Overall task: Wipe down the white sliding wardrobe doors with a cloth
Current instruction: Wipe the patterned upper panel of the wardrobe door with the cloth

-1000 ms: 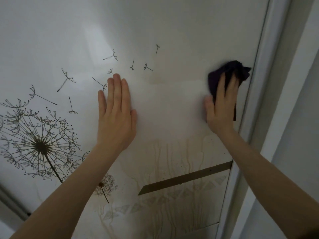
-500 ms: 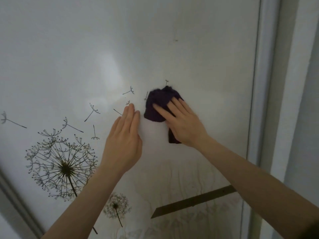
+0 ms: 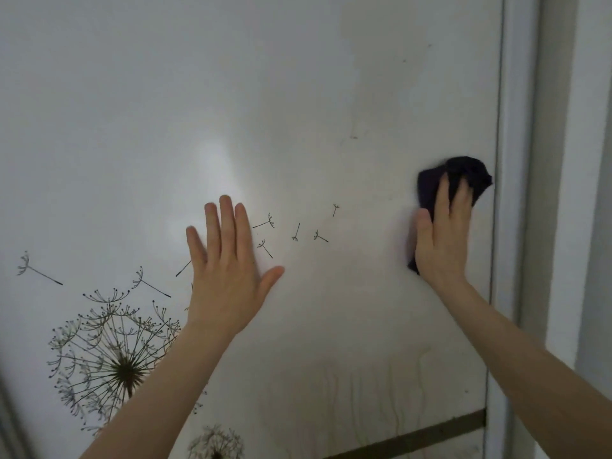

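A white wardrobe door (image 3: 298, 94) fills almost the whole view, seen from close up and at a tilt. Its glossy face carries a soft patch of reflected light (image 3: 215, 167) near the middle. A black dandelion print (image 3: 112, 359) sits at the lower left, with loose seeds (image 3: 294, 233) scattered toward the centre. A brown strip (image 3: 414, 435) crosses the door low on the right, and faint streaks run down just above it. The door's pale upright frame (image 3: 510, 226) stands along the right side, with a grey wall (image 3: 596, 160) beyond it.

The left hand (image 3: 228, 270) lies flat on the door, fingers straight and thumb spread, grasping nothing. The dark cloth (image 3: 463, 173) is bunched against the door close to the frame, well apart from the left hand. The right hand (image 3: 440, 240) presses it to the surface with straight fingers. The cloth shows above the fingertips and again below the thumb.
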